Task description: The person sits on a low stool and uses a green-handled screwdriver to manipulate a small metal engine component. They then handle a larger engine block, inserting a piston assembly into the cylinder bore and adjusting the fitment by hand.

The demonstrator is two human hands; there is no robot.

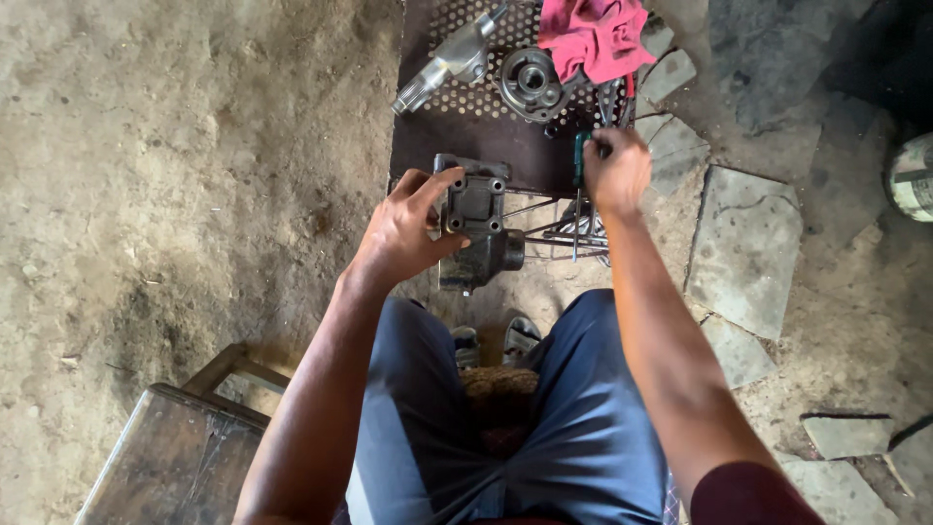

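Note:
My left hand [406,231] grips a dark cast-metal housing [476,226] with bolt holes at its corners, holding it above the ground in front of my knees. My right hand [616,171] is closed around a screwdriver with a green handle [580,158]; its shaft points down toward a bundle of thin metal rods [573,231]. The two hands are apart, with the housing between them and slightly left.
A dark perforated metal sheet [457,126] lies on the ground ahead, bearing a silver cast part [449,60], a round grey hub [532,83] and a pink rag [595,37]. Broken stone slabs [743,248] lie at right. A wooden bench [180,457] stands at lower left.

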